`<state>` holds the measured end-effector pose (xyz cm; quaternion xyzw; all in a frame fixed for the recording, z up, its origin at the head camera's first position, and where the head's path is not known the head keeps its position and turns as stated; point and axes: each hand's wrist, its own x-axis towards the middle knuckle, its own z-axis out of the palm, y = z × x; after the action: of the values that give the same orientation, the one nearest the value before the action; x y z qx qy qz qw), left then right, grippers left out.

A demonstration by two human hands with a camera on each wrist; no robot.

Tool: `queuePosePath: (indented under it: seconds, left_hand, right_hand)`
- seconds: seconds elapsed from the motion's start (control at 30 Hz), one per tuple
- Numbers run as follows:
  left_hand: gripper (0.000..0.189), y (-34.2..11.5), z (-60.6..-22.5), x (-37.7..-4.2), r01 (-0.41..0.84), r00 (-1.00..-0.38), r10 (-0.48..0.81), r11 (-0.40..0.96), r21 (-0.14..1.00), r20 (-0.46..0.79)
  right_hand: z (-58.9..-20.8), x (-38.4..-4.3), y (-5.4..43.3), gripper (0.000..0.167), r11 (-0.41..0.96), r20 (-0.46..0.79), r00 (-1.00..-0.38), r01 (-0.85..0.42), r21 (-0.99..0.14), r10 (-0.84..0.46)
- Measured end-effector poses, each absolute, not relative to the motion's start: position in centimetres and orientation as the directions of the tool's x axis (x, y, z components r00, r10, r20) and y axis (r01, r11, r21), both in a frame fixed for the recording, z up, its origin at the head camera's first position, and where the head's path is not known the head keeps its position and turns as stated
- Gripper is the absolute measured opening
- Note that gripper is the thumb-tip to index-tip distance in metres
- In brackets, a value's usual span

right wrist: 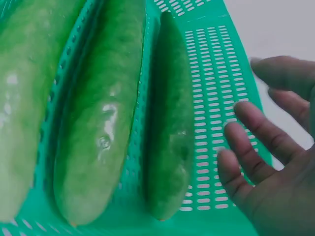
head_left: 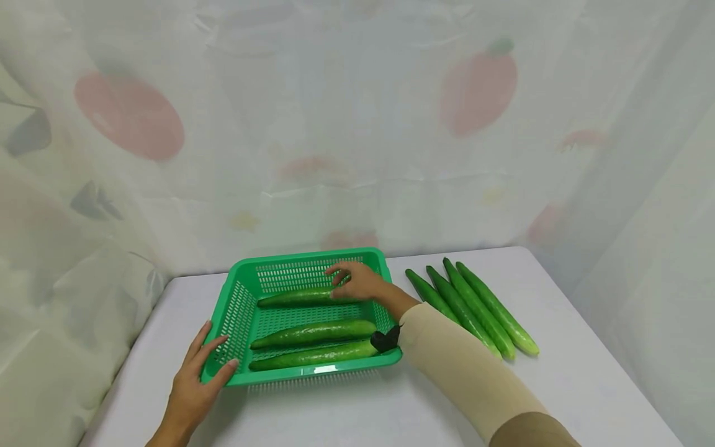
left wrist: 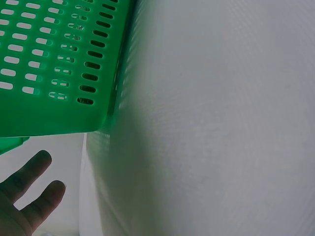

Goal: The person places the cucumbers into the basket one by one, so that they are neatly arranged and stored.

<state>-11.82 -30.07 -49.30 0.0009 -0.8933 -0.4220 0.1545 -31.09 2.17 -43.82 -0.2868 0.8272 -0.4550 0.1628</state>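
Observation:
A green plastic basket (head_left: 279, 375) with slotted walls stands on the white table, three cucumbers lying lengthwise in it. My left hand (head_left: 192, 382) is at its front left corner, thumb over the rim and fingers spread along the side; two straight fingers (left wrist: 42, 204) show near the basket wall in the left wrist view. Inside the basket, my right hand (head_left: 357, 282) hovers over the right end of the back cucumber (head_left: 296, 298), fingers loosely bent and holding nothing. The right wrist view shows this cucumber (right wrist: 170, 123) apart from the fingertips. The middle cucumber (head_left: 313, 333) and front cucumber (head_left: 318, 356) lie nearer me.
Several more cucumbers (head_left: 486, 301) lie side by side on the table (head_left: 581, 379) right of the basket, partly behind my right sleeve (head_left: 463, 372). A pale curtain (head_left: 357, 124) with fruit prints hangs behind the table and along its sides.

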Motion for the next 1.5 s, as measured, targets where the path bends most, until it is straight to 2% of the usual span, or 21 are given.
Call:
queuePosePath:
  seconds: [0.1,0.4,0.77,1.0,1.5]
  left_hand:
    - [0.052,-30.0,-49.2,-11.8,0.131,-0.950,-0.135,0.646,0.752,0.281]
    - [0.052,-30.0,-49.1,-11.9,0.122,-0.955,-0.134,0.637,0.761,0.266]
    - [0.051,-30.1,-49.2,-11.8,0.116,-0.952,-0.145,0.649,0.752,0.271]
    - [0.051,-29.9,-49.0,-11.8,0.116,-0.951,-0.146,0.650,0.751,0.273]
    - [0.052,-30.2,-49.4,-11.8,0.118,-0.952,-0.141,0.646,0.754,0.270]
  right_hand:
    - [-42.7,-30.9,2.5,0.049,0.360,0.007,-0.779,-0.297,-0.885,-0.626]
    - [-40.5,-29.8,3.9,0.049,0.280,0.076,-0.757,-0.330,-0.901,-0.649]
    - [-38.3,-28.5,6.0,0.045,0.238,0.118,-0.769,-0.335,-0.912,-0.629]
    - [-36.6,-27.3,7.6,0.049,0.209,0.168,-0.773,-0.363,-0.908,-0.612]
    - [-35.3,-24.8,11.4,0.049,0.168,0.245,-0.790,-0.400,-0.901,-0.562]
